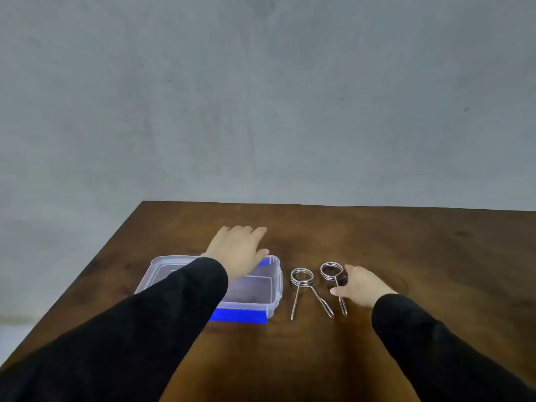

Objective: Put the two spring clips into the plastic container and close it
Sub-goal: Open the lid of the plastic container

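Observation:
A clear plastic container (261, 288) with blue latches and its lid on sits on the wooden table, left of centre. My left hand (239, 250) lies flat over its far edge, fingers spread past it onto the table. Two metal spring clips lie to the right of the container: the left spring clip (302, 278) is untouched. My right hand (359, 284) rests on the right spring clip (331, 270), covering part of its handles, with the thumb beside one handle; no closed grip shows.
The brown wooden table (420, 256) stretches to the right and front. Its left edge runs diagonally near the container; its far edge meets a grey wall (261, 97). Both forearms wear black sleeves.

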Tool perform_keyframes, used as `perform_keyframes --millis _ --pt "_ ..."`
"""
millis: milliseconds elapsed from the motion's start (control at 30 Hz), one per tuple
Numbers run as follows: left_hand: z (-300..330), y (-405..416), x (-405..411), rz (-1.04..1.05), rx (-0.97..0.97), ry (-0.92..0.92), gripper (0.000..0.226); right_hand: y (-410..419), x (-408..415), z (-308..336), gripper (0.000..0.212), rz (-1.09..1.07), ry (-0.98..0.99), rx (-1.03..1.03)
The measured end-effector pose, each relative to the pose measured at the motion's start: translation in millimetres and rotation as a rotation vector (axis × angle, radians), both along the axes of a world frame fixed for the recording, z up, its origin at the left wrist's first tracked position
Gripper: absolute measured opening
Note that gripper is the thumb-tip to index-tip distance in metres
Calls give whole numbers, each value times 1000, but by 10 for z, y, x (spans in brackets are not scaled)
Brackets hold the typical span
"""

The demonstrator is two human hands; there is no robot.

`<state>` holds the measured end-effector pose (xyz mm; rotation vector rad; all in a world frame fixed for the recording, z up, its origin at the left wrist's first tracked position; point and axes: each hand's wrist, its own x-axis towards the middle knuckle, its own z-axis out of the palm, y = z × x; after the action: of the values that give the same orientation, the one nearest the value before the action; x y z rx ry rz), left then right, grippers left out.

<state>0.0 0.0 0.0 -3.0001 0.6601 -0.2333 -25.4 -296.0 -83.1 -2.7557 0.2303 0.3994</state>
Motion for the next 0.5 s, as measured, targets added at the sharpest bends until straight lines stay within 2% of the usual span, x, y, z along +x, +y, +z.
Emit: perform_keyframes --millis 67,300,500 --pt "-53 69 4 26 -69 17 54 -4 10 -49 47 -44 6 -8" --pt "-276 509 4 171 -244 52 50 71 38 -209 57 -116 -96 -56" --pt "-355 881 -3 250 -389 28 47 122 104 -259 58 -160 -124 21"
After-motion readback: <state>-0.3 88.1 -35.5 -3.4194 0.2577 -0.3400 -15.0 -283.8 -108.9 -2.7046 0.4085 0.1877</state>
